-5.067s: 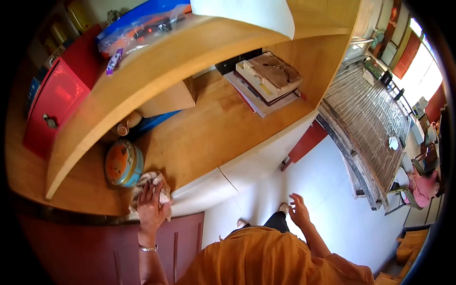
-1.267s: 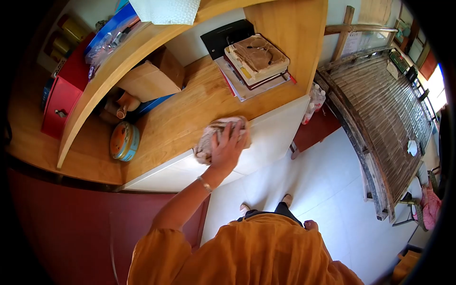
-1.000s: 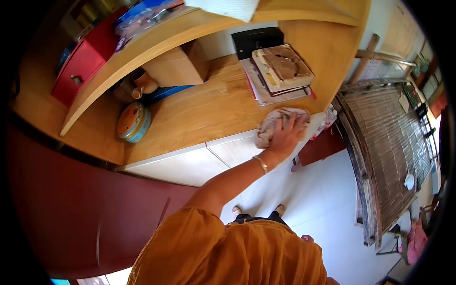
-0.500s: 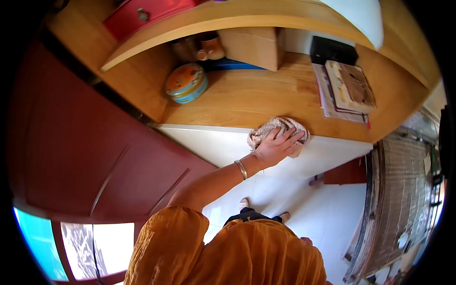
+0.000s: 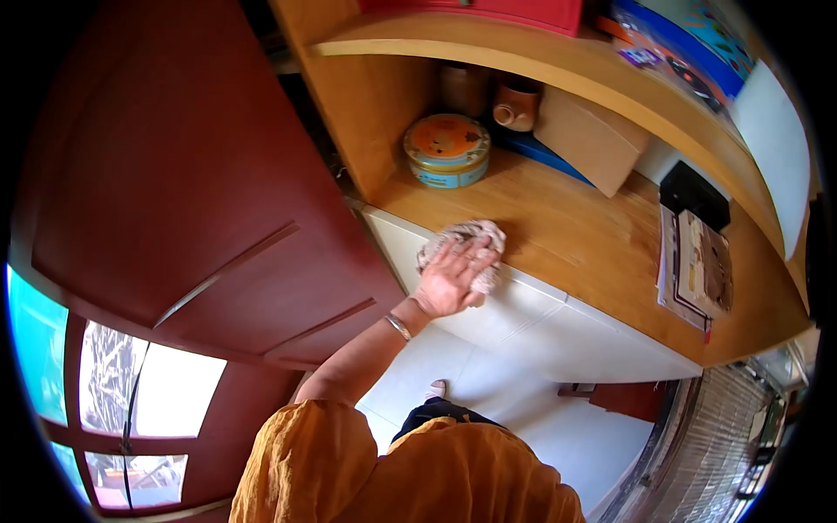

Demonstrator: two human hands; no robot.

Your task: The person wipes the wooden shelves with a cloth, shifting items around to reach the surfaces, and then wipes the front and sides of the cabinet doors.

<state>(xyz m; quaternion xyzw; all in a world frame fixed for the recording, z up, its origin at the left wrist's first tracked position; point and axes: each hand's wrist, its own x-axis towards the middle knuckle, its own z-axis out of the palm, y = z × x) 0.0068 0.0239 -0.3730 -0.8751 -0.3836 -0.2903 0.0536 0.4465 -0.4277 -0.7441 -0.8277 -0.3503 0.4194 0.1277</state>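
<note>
Cloth (image 5: 475,229) is bunched under my left hand (image 5: 449,288), on the front edge of the shelf (image 5: 558,227), by the end near the red door (image 5: 174,174); the seen bits of this go put my cloth all along the front edge, from the tin end to near the books and back again; how much of the wood is done, I cannot tell, as no wet streak or dust line shows; the back of the shelf is mostly under things: the brown box (image 5: 593,135), the books (image 5: 708,266), the tin (image 5: 446,144) and the clay pot (image 5: 516,105) all sit there, and my cloth is not on the wood behind them.

Half a second ago things looked a bit different; the big red door now takes up more of what I see, as my head has turned; the box, books, tin and pot all sit in the same spots on the shelf; my cloth was more to the middle of the edge, and now it is closer to the tin, just in front of it but not touching; two feet showed then, and now just one foot (image 5: 436,390) does; my left fingers are clamped on the cloth, a bit spread; my right hand is out of sight, so I cannot tell how it is.
</note>
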